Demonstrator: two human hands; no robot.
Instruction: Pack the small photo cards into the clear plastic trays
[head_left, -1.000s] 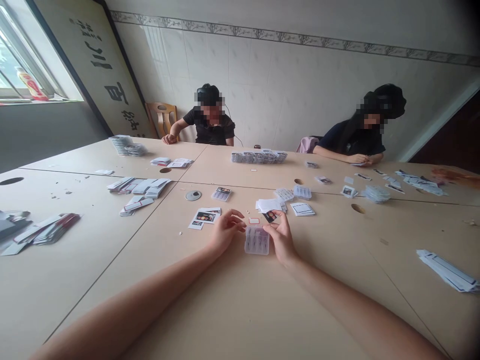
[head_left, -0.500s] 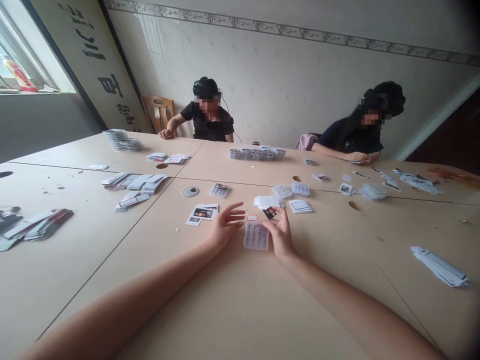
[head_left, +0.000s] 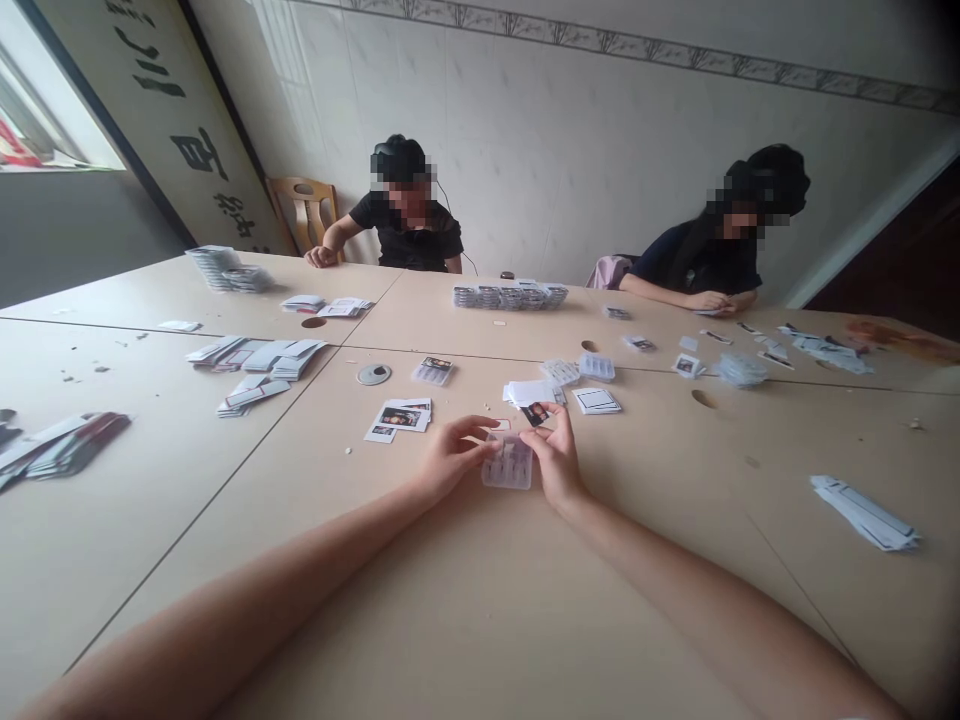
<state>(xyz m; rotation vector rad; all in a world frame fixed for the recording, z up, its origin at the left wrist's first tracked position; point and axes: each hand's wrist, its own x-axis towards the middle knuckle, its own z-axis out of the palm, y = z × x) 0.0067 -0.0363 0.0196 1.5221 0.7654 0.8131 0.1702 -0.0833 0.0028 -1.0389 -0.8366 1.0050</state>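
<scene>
In front of me lies a small clear plastic case (head_left: 507, 470) with long compartments; small pieces inside are too fine to name. My left hand (head_left: 457, 455) is curled over its upper left edge, thumb and fingers closed on it. A small dark picture card (head_left: 535, 413) is pinched in the fingers of my right hand (head_left: 559, 455), whose thumb touches the case's upper right corner. A small red-edged label (head_left: 499, 425) lies just beyond the case, partly covered by my left fingers.
Picture cards (head_left: 401, 415) lie left of my hands, with a filled case (head_left: 433, 371) behind. White cards (head_left: 598, 401) and another clear case (head_left: 597, 368) are beyond my right hand. Stacked cases (head_left: 510, 297) stand farther back. Two people sit across the table (head_left: 480, 620).
My left hand has lowered from open, spread fingers beside the case to closing on its upper left edge. My right hand still holds the picture card. The view has shifted slightly.
</scene>
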